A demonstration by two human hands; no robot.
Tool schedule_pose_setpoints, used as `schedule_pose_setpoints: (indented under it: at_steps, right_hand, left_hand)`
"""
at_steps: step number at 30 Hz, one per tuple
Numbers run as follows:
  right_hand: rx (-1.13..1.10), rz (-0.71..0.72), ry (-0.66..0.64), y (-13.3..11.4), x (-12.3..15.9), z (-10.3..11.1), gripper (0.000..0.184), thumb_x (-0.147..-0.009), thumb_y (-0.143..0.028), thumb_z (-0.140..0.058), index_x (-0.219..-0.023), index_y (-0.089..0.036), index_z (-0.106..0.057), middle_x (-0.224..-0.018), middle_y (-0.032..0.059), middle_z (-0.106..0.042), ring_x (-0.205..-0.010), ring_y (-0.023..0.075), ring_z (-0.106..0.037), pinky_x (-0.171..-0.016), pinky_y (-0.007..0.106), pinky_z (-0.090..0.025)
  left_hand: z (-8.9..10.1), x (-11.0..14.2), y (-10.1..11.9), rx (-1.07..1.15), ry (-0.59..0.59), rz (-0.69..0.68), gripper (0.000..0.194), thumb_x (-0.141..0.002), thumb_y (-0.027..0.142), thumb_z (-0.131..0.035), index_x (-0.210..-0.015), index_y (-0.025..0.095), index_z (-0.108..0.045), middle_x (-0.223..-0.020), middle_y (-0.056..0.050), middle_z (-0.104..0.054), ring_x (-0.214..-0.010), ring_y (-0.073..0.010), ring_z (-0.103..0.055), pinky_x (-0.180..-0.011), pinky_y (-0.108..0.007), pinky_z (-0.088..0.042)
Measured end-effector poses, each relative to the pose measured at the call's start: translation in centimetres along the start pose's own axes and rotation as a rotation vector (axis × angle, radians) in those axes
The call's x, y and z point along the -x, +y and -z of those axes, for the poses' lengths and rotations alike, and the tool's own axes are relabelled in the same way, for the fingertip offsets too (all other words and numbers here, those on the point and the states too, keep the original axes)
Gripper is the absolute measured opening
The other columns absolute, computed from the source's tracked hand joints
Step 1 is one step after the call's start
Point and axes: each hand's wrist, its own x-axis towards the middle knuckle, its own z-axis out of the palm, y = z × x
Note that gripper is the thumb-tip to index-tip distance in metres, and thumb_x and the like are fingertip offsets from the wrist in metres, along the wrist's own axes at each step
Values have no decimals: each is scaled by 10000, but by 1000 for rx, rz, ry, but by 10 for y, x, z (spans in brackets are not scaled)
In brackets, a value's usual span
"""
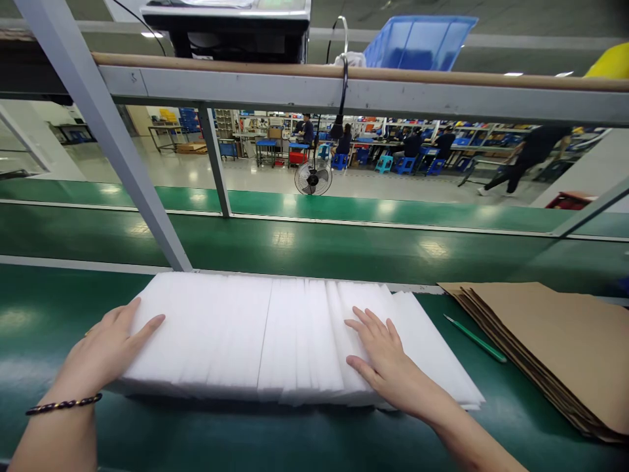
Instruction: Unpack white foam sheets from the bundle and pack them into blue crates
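A long row of white foam sheets (pixel 226 334), packed side by side, lies across the green work surface in front of me. My left hand (pixel 111 337) rests against the row's left end, its fingers stretched and thumb apart. Over the right part of the row, my right hand (pixel 381 354) lies with fingers spread on the sheets. Under and beyond that hand, the rightmost sheets lean over nearly flat. Neither hand is closed around anything. A dark beaded bracelet (pixel 63 405) circles my left wrist.
Brown cardboard sheets (pixel 555 328) are stacked at the right, with a slim green pen-like tool (pixel 476 338) beside them. A grey slanted post (pixel 118 144) stands behind the row's left side. Overhead, a shelf rail (pixel 246 85) carries a blue bin (pixel 417 42). People sit at far benches.
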Motion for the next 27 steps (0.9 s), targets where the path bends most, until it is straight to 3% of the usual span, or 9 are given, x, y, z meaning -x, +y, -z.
schedule_pose_setpoints:
  at_steps: [3,6,11,14,16,18,22,27]
  right_hand:
    - [-20,24,0,-6,1,0,409,-887,-410,-229,-1222,-293,-433,-1457,38,-189,-1343,238,-55,-1060,545,-73]
    - [-18,19,-12,-16,-3,1,441,-880,-488,-204,-1022,-288,-571,-1451,29,-207,-1339,282,-37,-1041,576,-50]
    - [30,22,-35,-23,-10,2,510,-850,-562,-234,-848,-220,-614,-1458,52,-188,-1333,321,-37,-1039,572,-61]
    - [61,30,-47,-19,-8,-1,485,-869,-501,-225,-1054,-209,-565,-1460,72,-176,-1339,288,-37,-1055,550,-70]
    - [62,12,-32,-16,-6,-3,500,-874,-464,-233,-1261,-203,-413,-1461,83,-169,-1342,257,-46,-1067,532,-74]
    - [51,13,-18,-16,-6,-5,481,-881,-417,-228,-1318,-243,-331,-1462,64,-169,-1343,237,-56,-1068,531,-76]
    - [30,40,2,-26,-9,-6,425,-888,-457,-198,-1065,-308,-555,-1450,21,-210,-1339,272,-59,-1046,565,-67]
    - [39,23,12,-36,-14,-5,528,-826,-611,-238,-898,-257,-622,-1443,60,-224,-1329,329,-64,-1035,573,-69]
  left_hand:
    - [0,0,0,-3,-3,3,816,-758,701,-223,-1391,188,-192,-1375,-126,-311,-1197,-337,-352,-966,-517,-278]
    - [0,1,1,-1,4,4,814,-755,696,-234,-1386,183,-210,-1374,-128,-315,-1188,-342,-363,-962,-516,-283]
    - [2,3,5,-3,12,-1,822,-758,698,-213,-1385,167,-211,-1359,-135,-330,-1179,-336,-366,-961,-497,-289]
    - [5,5,8,-1,0,10,824,-757,704,-200,-1383,167,-215,-1363,-134,-321,-1174,-333,-367,-953,-495,-298]
    - [7,6,10,2,-9,14,822,-759,704,-191,-1385,171,-207,-1369,-131,-312,-1183,-326,-356,-954,-497,-296]
    - [9,8,12,1,-15,19,819,-763,703,-183,-1387,174,-197,-1371,-132,-307,-1188,-324,-348,-953,-498,-297]
    - [12,11,16,12,-10,18,809,-766,695,-194,-1385,173,-206,-1367,-143,-309,-1171,-348,-363,-924,-511,-319]
    - [13,12,16,22,-10,9,806,-768,691,-191,-1383,170,-212,-1372,-136,-305,-1174,-344,-361,-930,-505,-312]
